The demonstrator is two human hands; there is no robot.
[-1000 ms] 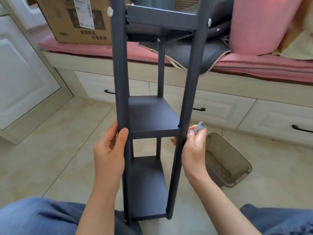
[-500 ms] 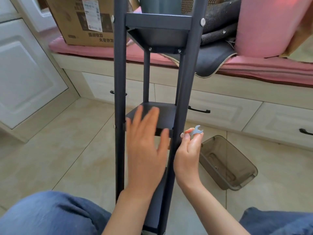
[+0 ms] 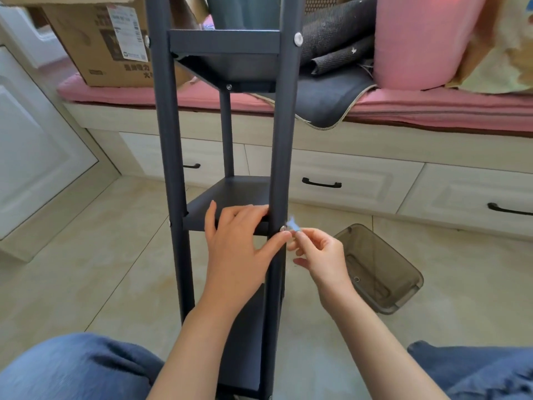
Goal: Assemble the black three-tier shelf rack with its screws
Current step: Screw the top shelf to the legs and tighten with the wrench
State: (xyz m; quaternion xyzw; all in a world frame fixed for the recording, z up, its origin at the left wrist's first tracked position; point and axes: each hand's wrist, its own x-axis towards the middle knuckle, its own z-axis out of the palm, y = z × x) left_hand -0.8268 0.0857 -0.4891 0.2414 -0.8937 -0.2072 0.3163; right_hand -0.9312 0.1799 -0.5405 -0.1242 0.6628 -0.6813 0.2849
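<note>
Since half a second ago, the left hand (image 3: 240,249) has come down from in front of the middle shelf (image 3: 227,203) and now grips the front right post (image 3: 281,168), with its fingers curled behind the post at the shelf's edge and its thumb laid across the front, just below a screw (image 3: 283,228). The right hand (image 3: 320,252) has moved a little to the right of the post and pinches a small pale blue wrench (image 3: 293,225) between thumb and forefinger; the wrench is blurred, and its tip is just beside the screw, but I cannot tell if it touches it. The other fingers of this hand are loosely bent. The black three-tier shelf rack (image 3: 173,140) stands upright on the tiled floor (image 3: 95,269), between the two hands and the person's knees in blue trousers (image 3: 72,370). The upper shelf (image 3: 225,47) is far above the hands and has a silver screw head at each front corner. The lowest shelf is below the forearms and mostly hidden by them. To the right of the right hand, a smoky transparent bin (image 3: 383,272) lies on the floor. Beyond the hands there is a bench with drawers (image 3: 346,180), a pink cushion (image 3: 161,96) on top, and a cardboard box (image 3: 101,39) on the cushion.
</note>
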